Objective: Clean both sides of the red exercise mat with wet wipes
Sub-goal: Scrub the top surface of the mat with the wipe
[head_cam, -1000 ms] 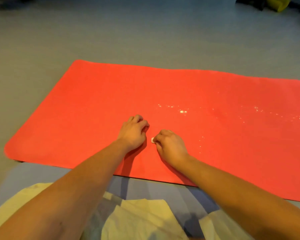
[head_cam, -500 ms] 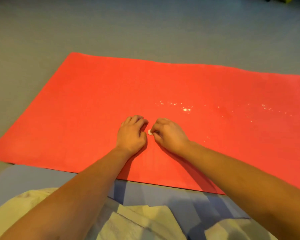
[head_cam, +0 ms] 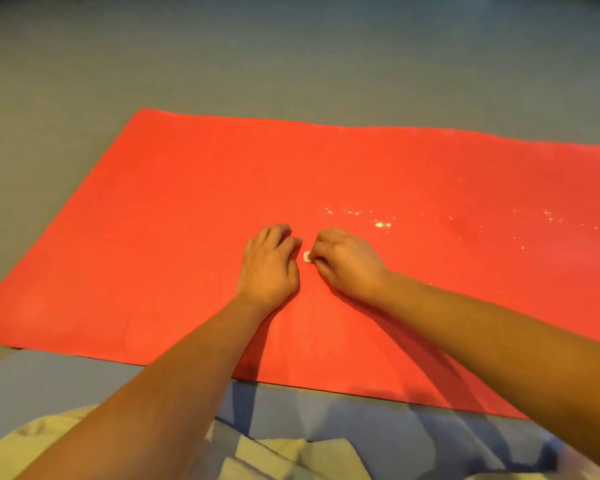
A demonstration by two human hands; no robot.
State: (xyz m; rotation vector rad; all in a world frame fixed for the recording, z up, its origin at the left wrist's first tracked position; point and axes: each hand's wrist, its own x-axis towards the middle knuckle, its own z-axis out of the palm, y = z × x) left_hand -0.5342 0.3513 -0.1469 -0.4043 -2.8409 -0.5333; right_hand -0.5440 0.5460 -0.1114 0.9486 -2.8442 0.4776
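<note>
The red exercise mat (head_cam: 174, 216) lies flat on the grey floor and runs out of view on the right. Wet glints (head_cam: 381, 223) show on its surface right of centre. My left hand (head_cam: 269, 266) rests on the middle of the mat with its fingers curled under and nothing seen in it. Just to its right, my right hand (head_cam: 347, 263) presses down on the mat and pinches a small white wad of wet wipe (head_cam: 306, 257). Only the wad's tip shows between the two hands.
Grey floor (head_cam: 291, 64) surrounds the mat on the far and left sides. A blue-grey pad (head_cam: 361, 420) lies under the mat's near edge. Pale yellow cloth (head_cam: 284, 459) covers my lap at the bottom.
My right hand with the white wad has slid left and a little farther onto the mat, closing on my left hand. The left hand has barely moved. The view has tilted down slightly.
</note>
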